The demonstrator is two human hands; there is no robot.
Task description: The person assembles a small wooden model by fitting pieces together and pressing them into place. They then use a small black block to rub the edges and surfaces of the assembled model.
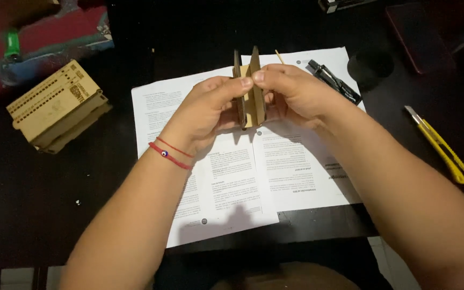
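Left hand: my left hand (210, 104) is curled shut around the wooden piece (249, 88), thumb tip pressed on its top edge; a red cord bracelet (170, 154) sits on my wrist.
Right hand: my right hand (291, 91) is closed on the same piece from the other side, its fingertip meeting my left thumb at the top.
Wooden piece: thin, flat laser-cut panels with dark burnt edges, standing upright and parallel with a narrow slot between them, held just above the printed sheets near the table's far middle.
Printed sheets: two white paper pages (232, 177), smooth and flat, overlapping under my hands and reaching the near edge.
Table: matte black top (55, 204), bare along the near left.
Wooden box: pale engraved plywood box (55, 107), rectangular with rows of small holes, towards the far left edge.
Utility knife: slim yellow cutter (439, 144), blade out, near the right edge, well apart from my hands.
Black pen-like tool: glossy (334, 81), lying across the sheets' far right corner.
Open room: dark table to the left and right of the pages.
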